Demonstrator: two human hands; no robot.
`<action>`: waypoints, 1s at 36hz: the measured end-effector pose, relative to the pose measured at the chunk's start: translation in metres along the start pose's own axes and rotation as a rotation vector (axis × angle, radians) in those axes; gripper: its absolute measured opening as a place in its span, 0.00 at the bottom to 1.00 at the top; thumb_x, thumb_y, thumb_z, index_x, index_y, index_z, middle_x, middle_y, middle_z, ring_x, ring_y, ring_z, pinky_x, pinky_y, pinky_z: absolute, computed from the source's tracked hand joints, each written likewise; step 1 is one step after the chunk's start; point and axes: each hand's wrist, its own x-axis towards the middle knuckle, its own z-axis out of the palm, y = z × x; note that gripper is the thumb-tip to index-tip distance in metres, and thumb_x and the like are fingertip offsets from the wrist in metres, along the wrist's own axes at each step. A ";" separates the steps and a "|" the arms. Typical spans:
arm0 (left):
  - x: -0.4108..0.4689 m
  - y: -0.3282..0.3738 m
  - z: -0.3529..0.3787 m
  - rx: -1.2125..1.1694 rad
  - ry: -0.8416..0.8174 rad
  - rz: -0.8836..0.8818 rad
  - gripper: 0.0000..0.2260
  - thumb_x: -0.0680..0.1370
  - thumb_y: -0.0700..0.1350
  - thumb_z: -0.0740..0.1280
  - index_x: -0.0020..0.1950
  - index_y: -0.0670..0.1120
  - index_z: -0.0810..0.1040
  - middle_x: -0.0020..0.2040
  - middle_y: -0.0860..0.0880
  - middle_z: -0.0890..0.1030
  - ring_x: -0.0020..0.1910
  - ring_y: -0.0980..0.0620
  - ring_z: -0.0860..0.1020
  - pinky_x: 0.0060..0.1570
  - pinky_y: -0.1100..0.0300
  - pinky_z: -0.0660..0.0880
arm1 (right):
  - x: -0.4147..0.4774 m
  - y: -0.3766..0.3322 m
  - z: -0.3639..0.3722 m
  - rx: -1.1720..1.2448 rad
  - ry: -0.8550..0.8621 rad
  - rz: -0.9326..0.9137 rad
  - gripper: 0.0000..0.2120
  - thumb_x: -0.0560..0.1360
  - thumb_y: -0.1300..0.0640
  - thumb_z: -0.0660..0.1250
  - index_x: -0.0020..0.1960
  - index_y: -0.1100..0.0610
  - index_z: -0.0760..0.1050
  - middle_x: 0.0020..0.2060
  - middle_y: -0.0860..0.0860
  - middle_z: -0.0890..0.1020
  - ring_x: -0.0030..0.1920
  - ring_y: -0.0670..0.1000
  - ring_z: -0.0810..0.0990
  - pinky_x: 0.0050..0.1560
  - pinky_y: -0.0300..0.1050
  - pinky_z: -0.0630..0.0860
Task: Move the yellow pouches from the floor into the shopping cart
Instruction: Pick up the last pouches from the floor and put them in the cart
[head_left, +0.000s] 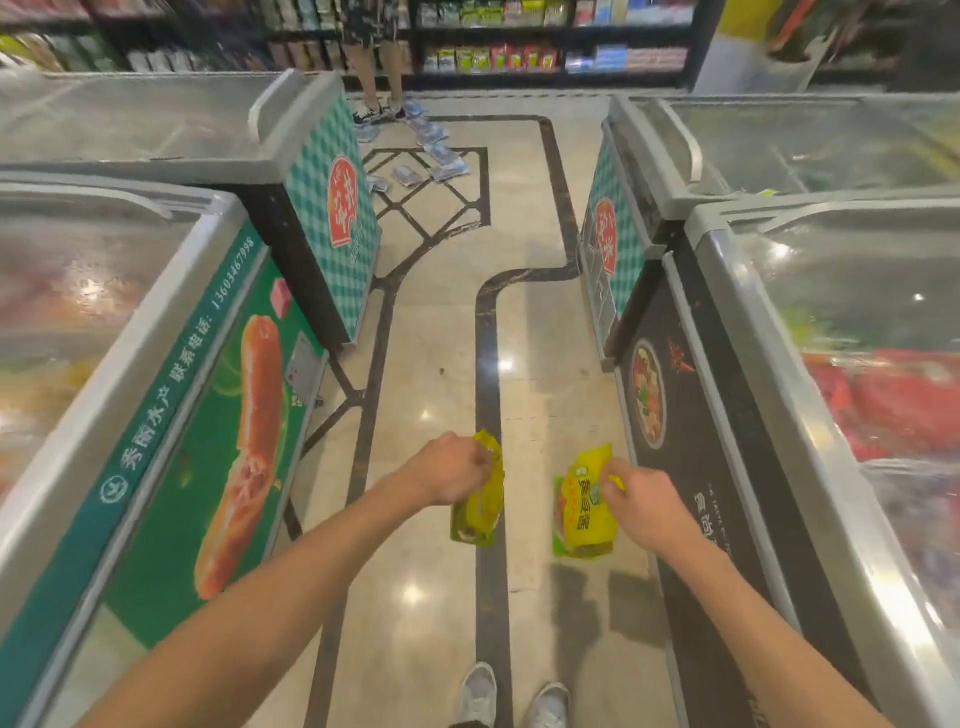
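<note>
Each of my hands holds a yellow pouch above the tiled floor. My left hand (451, 467) grips the top edge of one yellow pouch (483, 504), which hangs edge-on with a green back. My right hand (641, 501) is closed on the upper right side of a second yellow pouch (584, 506), whose printed front faces me. Both pouches hang in the air in the aisle, just ahead of my feet. No shopping cart is in view.
Chest freezers line the aisle: a green one (171, 415) on the left, a dark one (737, 415) on the right, and two checked ones behind. Several blue-white packets (436, 156) lie on the floor far ahead, by a standing person's feet (376, 111). Shelves fill the back wall.
</note>
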 end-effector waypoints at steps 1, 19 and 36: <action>-0.015 0.000 -0.014 -0.015 0.007 -0.006 0.15 0.80 0.49 0.58 0.54 0.45 0.82 0.55 0.41 0.81 0.56 0.39 0.76 0.57 0.47 0.74 | -0.006 -0.015 -0.012 -0.001 0.002 -0.024 0.08 0.78 0.56 0.58 0.50 0.57 0.75 0.39 0.59 0.81 0.41 0.59 0.78 0.39 0.48 0.70; -0.238 -0.004 -0.093 -0.424 0.522 -0.392 0.14 0.77 0.45 0.60 0.55 0.43 0.82 0.60 0.43 0.80 0.61 0.44 0.76 0.60 0.50 0.70 | -0.041 -0.206 -0.102 -0.085 -0.036 -0.626 0.09 0.76 0.52 0.61 0.42 0.53 0.78 0.39 0.54 0.82 0.45 0.57 0.79 0.47 0.51 0.73; -0.444 0.002 0.013 -0.566 0.881 -0.903 0.11 0.74 0.47 0.65 0.41 0.47 0.87 0.45 0.46 0.85 0.47 0.47 0.81 0.49 0.54 0.77 | -0.149 -0.329 -0.036 -0.036 -0.337 -1.164 0.15 0.75 0.46 0.60 0.51 0.52 0.81 0.48 0.51 0.84 0.51 0.53 0.78 0.53 0.50 0.72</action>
